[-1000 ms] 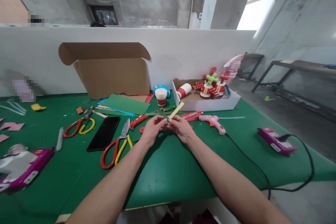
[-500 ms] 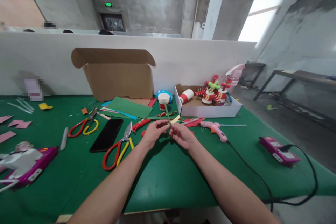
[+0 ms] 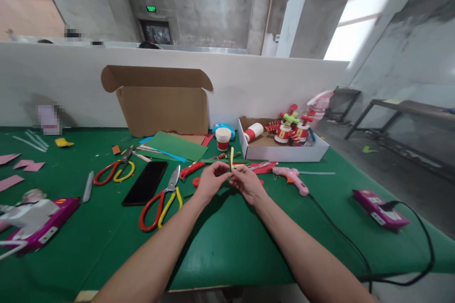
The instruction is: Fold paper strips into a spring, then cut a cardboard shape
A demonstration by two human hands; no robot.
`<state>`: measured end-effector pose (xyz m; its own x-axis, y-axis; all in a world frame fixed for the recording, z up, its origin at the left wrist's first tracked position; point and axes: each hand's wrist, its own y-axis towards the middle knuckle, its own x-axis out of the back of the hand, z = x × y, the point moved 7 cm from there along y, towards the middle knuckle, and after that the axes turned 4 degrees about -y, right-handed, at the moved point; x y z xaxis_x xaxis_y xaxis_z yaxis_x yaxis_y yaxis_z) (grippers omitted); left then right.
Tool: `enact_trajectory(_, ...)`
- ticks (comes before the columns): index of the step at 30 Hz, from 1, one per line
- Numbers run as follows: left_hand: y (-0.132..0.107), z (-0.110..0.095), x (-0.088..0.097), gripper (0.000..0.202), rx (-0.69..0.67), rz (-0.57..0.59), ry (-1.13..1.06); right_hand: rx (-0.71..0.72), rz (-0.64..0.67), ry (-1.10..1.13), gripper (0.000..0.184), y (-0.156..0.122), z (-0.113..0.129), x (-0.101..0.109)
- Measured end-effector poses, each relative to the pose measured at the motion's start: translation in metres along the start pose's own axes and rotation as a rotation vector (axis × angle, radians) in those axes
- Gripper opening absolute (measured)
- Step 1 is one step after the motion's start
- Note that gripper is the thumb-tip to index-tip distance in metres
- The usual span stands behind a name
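Between my fingertips stand narrow paper strips [image 3: 231, 160], green and pale yellow, upright above the table. My left hand [image 3: 214, 180] pinches them from the left, and my right hand [image 3: 249, 184] closes on their lower end from the right. How the strips join is hidden by the fingers. Just beyond lies a red-and-green folded paper spring [image 3: 232, 155], with a red and white paper cup [image 3: 223, 139] behind it. Close to my left hand are a red-handled cutter [image 3: 192, 169] and large scissors [image 3: 161, 203] with red and yellow handles.
A white box [image 3: 284, 152] holds decorated cups at the back right. On the right lie a pink glue gun [image 3: 291, 179], its cord and a purple power box [image 3: 380, 210]. A phone [image 3: 145, 183], smaller scissors [image 3: 115, 170] and green paper sheets [image 3: 177, 146] are left of centre.
The strip has turned between my fingers: a long green length stood up before, and now a shorter upright piece shows yellow beside green. Both hands stay in nearly the same place.
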<state>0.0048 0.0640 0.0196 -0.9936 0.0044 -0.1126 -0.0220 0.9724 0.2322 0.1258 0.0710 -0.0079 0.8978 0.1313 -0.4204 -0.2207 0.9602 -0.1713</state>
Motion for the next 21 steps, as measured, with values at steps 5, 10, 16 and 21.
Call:
enact_trajectory(5,-0.002,-0.007,0.002,0.015,-0.071,-0.011,0.158,0.073,-0.027,-0.084,0.041,-0.002,0.007,0.001)
enact_trajectory(10,-0.005,-0.02,0.005,0.01,-0.164,-0.062,0.283,0.017,0.058,-0.063,0.036,-0.005,0.01,-0.004)
enact_trajectory(16,-0.009,-0.033,0.001,0.008,-0.25,-0.048,0.344,0.053,0.073,-0.111,0.035,-0.009,0.015,-0.008)
enact_trajectory(21,-0.012,-0.04,-0.003,0.008,-0.307,-0.019,0.398,0.047,0.037,-0.113,0.038,-0.008,0.012,-0.006)
